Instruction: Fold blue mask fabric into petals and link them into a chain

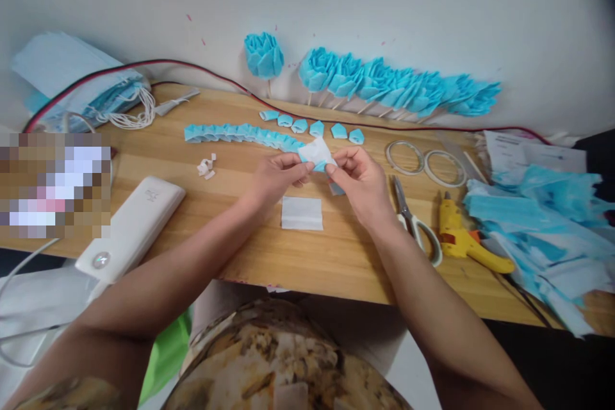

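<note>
A blue-and-white fabric piece (316, 152), partly folded, is held between my two hands above the table. My left hand (281, 173) pinches its left edge with thumb and fingers. On the opposite side, my right hand (358, 182) grips its lower right edge. Beneath my hands, a flat pale fabric rectangle (302, 213) lies on the wood. A row of overlapping folded blue petals (240, 133) stretches leftward from behind my left hand. Several separate folded petals (316, 128) lie just beyond the held piece.
Blue fabric flowers (375, 80) on sticks lean against the wall. To the right are tape rolls (405, 157), scissors (408, 211), a yellow glue gun (461, 237) and fabric scraps (542, 224). A white power bank (132, 227) and stacked masks (81, 77) sit left.
</note>
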The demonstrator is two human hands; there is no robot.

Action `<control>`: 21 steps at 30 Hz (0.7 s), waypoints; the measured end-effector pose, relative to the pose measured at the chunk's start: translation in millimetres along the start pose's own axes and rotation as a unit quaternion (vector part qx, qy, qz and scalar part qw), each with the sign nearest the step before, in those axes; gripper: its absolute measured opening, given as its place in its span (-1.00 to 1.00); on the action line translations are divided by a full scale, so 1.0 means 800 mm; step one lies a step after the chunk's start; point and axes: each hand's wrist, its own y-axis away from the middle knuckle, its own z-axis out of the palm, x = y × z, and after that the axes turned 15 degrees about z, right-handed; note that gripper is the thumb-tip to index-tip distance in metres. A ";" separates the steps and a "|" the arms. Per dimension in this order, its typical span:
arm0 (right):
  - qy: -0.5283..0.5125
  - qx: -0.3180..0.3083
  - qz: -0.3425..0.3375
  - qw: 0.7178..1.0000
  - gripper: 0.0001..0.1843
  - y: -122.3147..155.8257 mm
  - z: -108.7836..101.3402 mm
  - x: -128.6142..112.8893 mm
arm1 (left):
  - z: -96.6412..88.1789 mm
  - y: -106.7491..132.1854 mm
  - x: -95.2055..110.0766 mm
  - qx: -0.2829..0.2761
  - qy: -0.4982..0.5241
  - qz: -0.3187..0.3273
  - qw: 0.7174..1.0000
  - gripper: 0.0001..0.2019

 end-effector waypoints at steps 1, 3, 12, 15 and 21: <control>-0.008 -0.007 0.007 1.000 -0.68 0.000 0.000 0.000 | 0.000 0.000 0.000 0.001 -0.001 0.001 1.000 -0.62; -0.012 -0.023 0.016 1.000 -0.53 0.000 0.000 -0.001 | 0.000 0.001 0.002 0.003 0.002 0.006 1.000 -0.60; -0.048 -0.050 0.020 0.997 -0.54 0.001 0.003 0.002 | 0.004 0.002 -0.001 -0.022 0.055 -0.007 0.998 -0.67; -0.060 -0.070 0.032 0.995 -0.57 0.004 0.006 0.001 | 0.002 0.000 -0.005 -0.004 0.080 -0.009 0.997 -0.72; -0.039 -0.116 0.053 0.991 -0.59 0.007 0.004 -0.008 | 0.000 -0.003 0.001 -0.014 0.062 -0.012 0.998 -0.82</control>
